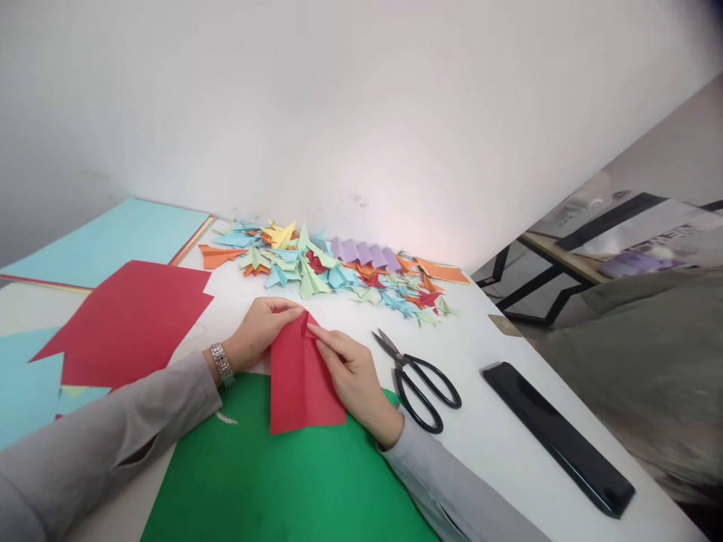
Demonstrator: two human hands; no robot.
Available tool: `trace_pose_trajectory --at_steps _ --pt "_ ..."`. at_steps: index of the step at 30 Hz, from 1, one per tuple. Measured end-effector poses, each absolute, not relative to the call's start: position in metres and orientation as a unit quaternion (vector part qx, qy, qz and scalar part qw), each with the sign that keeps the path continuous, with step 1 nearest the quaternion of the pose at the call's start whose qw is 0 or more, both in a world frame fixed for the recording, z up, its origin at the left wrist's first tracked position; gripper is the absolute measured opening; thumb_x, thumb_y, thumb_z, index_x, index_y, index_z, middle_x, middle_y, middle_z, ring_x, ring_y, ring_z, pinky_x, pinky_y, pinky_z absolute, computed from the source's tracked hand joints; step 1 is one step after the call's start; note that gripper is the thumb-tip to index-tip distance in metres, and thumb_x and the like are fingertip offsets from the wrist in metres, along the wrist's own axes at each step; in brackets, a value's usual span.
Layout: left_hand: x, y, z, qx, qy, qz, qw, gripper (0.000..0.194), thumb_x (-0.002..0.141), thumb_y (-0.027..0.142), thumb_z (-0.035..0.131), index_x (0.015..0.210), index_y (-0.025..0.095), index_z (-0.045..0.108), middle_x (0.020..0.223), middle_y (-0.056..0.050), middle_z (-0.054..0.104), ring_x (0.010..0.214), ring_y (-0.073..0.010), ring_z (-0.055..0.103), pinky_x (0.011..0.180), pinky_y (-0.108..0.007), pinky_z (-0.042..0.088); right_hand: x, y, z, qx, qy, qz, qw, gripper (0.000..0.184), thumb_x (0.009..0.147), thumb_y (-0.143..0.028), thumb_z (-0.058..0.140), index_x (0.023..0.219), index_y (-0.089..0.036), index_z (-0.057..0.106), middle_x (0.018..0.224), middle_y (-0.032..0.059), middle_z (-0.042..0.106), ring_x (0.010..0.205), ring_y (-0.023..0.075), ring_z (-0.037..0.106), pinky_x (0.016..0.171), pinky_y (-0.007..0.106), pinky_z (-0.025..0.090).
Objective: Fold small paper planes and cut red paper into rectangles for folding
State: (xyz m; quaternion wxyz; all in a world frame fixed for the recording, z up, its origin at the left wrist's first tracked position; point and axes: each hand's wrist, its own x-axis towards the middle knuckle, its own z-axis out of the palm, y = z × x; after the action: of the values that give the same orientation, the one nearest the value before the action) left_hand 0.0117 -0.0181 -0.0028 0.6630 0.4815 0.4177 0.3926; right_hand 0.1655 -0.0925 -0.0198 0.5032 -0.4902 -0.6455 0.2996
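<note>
A red sheet of paper (297, 384) with a crease down its middle is held up over a green sheet (271, 482). My left hand (257, 331) pinches its top edge between thumb and fingers; a metal watch circles that wrist. My right hand (353, 373) grips the upper right part of the same paper, where a corner seems to be turned in near the crease. Black-handled scissors (401, 360) lie just right of my right hand, blades slightly apart.
Folded paper planes (310, 278) in several colours are heaped along the wall. Red sheets (129, 324) and light blue sheets (113, 241) lie at the left. A long black object (559, 436) rests near the right table edge. Beyond it stands another table (559, 256).
</note>
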Motion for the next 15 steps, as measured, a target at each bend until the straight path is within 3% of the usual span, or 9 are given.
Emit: trace_pose_trajectory --at_steps 6,11,13,15 --pt "0.0131 -0.0179 -0.003 0.508 0.433 0.409 0.622 0.03 0.055 0.039 0.084 0.07 0.016 0.073 0.071 -0.003 0.07 0.066 -0.017 0.06 0.063 -0.028 0.046 0.1649 -0.0927 -0.0171 -0.47 -0.663 0.302 0.498 0.029 0.09 -0.025 0.052 0.108 -0.035 0.073 0.094 0.0031 0.073 0.087 0.0191 0.065 0.081 0.035 0.05" --pt "0.0124 -0.0166 -0.0046 0.509 0.441 0.4 0.621 0.032 0.054 0.038 0.084 0.075 0.017 0.073 0.076 -0.004 0.071 0.068 -0.0177 0.061 0.063 -0.029 0.048 0.1658 -0.096 -0.0131 -0.474 -0.619 0.343 0.524 0.027 0.085 -0.03 0.059 0.109 -0.03 0.072 0.105 0.004 0.072 0.095 0.0208 0.064 0.087 0.036 0.048" --pt "0.0119 -0.0167 -0.0051 0.521 0.443 0.396 0.613 0.032 0.055 0.038 0.084 0.078 0.017 0.073 0.079 -0.005 0.071 0.07 -0.0183 0.062 0.063 -0.029 0.048 0.1655 -0.0953 -0.0141 -0.512 -0.567 0.365 0.532 0.035 0.084 -0.038 0.061 0.116 -0.026 0.068 0.099 0.0039 0.072 0.085 0.0196 0.064 0.078 0.034 0.05" --pt "0.0116 -0.0172 -0.0049 0.552 0.443 0.389 0.59 0.032 0.057 0.039 0.082 0.079 0.017 0.074 0.084 -0.006 0.072 0.076 -0.02 0.064 0.065 -0.029 0.049 0.1652 -0.0927 -0.0169 -0.542 -0.521 0.389 0.532 0.04 0.082 -0.044 0.062 0.115 -0.021 0.067 0.079 0.0014 0.071 0.068 0.0168 0.061 0.064 0.03 0.049"
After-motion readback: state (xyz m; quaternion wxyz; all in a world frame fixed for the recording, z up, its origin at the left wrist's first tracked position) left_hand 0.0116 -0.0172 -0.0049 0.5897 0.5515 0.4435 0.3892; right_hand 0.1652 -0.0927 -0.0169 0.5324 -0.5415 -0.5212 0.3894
